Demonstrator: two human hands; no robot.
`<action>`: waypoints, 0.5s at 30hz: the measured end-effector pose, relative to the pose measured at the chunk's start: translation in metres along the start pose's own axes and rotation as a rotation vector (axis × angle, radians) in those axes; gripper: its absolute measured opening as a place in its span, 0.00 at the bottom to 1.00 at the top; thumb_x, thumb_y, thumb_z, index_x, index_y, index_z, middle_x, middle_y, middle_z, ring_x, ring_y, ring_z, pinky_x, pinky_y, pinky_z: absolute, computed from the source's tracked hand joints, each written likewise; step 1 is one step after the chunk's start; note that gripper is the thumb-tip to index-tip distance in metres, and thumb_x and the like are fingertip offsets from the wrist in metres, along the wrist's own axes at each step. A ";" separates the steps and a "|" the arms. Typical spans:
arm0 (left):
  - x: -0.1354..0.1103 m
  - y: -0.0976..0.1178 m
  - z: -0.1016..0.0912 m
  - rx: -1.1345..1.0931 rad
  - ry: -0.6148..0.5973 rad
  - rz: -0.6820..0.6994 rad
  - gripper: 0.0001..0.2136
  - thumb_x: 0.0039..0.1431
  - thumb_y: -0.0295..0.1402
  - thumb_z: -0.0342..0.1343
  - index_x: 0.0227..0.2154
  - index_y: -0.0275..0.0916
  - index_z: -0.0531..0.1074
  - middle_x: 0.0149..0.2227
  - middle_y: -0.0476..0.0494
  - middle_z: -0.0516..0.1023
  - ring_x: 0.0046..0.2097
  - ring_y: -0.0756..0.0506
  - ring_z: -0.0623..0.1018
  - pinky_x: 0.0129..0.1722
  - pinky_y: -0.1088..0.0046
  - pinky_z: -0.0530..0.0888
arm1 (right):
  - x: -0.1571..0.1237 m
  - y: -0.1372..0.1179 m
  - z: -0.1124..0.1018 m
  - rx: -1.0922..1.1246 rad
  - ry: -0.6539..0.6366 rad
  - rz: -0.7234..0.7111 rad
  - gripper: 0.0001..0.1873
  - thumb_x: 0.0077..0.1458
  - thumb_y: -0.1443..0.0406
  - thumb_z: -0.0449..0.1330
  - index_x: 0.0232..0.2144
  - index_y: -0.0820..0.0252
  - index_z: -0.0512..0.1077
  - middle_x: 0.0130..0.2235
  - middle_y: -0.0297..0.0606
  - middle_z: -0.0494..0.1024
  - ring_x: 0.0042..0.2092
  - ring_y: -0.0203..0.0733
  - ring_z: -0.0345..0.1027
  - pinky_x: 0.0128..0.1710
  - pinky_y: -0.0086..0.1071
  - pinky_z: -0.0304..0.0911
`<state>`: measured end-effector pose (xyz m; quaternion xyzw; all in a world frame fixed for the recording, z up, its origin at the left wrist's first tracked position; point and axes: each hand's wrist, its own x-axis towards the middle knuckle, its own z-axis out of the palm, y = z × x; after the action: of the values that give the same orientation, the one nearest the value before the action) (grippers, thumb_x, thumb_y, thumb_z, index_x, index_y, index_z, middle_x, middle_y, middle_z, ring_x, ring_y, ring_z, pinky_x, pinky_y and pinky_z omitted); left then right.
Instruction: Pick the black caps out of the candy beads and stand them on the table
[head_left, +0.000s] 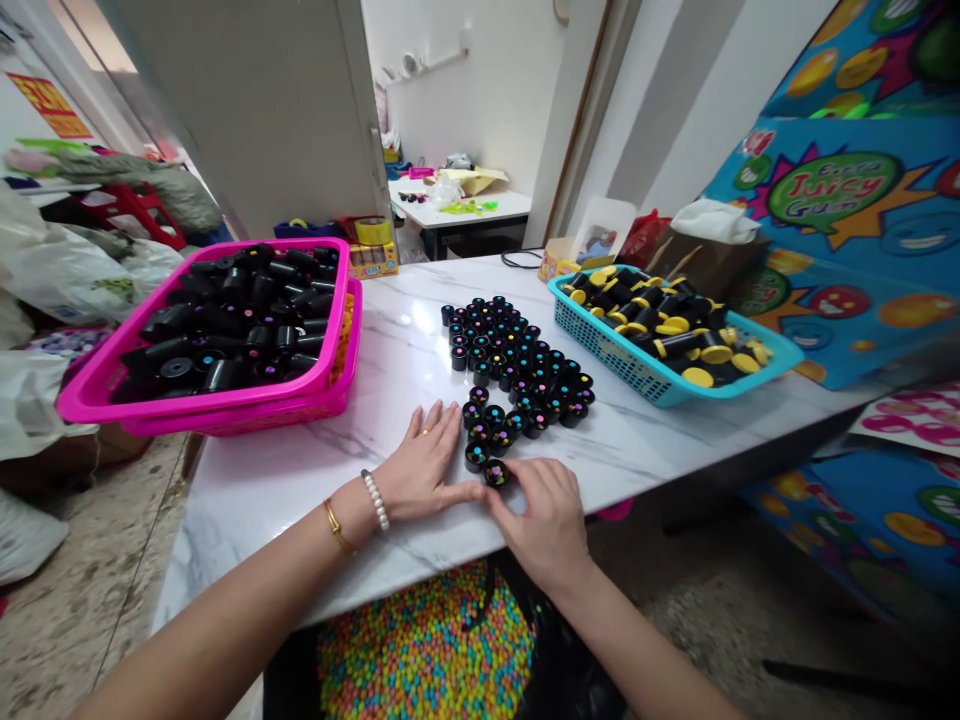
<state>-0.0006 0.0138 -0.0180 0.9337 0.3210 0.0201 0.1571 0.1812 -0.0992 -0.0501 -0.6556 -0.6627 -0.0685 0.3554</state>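
Many small black tubes (pixel 517 360) stand upright in a cluster on the white marble table (pixel 300 470), filled with coloured candies. My left hand (pixel 424 468) lies flat on the table just left of the nearest tubes, its thumb touching the closest one. My right hand (pixel 544 520) pinches that nearest black tube (pixel 496 473) with its fingertips at the table's front edge. A bracelet and pearl band sit on my left wrist.
A pink basket (pixel 97 385) of empty black tubes stands at the left. A blue basket (pixel 622 365) of yellow-capped tubes stands at the right, next to a bright gum display box (pixel 855 200). A bag of coloured candies (pixel 427 650) sits under the table's edge.
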 end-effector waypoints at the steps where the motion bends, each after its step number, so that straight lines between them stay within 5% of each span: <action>1: 0.000 -0.001 0.000 -0.006 -0.006 0.002 0.49 0.59 0.64 0.38 0.69 0.27 0.34 0.71 0.30 0.36 0.71 0.33 0.34 0.68 0.48 0.38 | 0.001 0.001 0.001 -0.014 0.001 0.002 0.14 0.59 0.58 0.61 0.40 0.62 0.74 0.36 0.42 0.77 0.41 0.48 0.66 0.44 0.40 0.60; 8: 0.016 -0.004 0.004 0.070 0.000 -0.020 0.38 0.66 0.51 0.37 0.69 0.28 0.38 0.71 0.29 0.42 0.71 0.33 0.39 0.68 0.46 0.41 | 0.010 0.012 0.003 -0.125 -0.028 -0.075 0.16 0.60 0.56 0.60 0.41 0.64 0.73 0.37 0.44 0.75 0.43 0.49 0.64 0.44 0.40 0.59; 15: 0.038 -0.011 -0.004 0.115 -0.037 -0.042 0.36 0.65 0.52 0.37 0.70 0.37 0.41 0.72 0.36 0.41 0.70 0.27 0.40 0.66 0.41 0.40 | 0.020 0.002 -0.001 -0.224 -0.137 -0.088 0.12 0.61 0.59 0.60 0.41 0.63 0.73 0.39 0.45 0.74 0.43 0.50 0.64 0.42 0.40 0.61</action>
<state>0.0223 0.0459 -0.0203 0.9345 0.3382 -0.0190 0.1097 0.1859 -0.0829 -0.0392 -0.6648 -0.7015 -0.1127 0.2308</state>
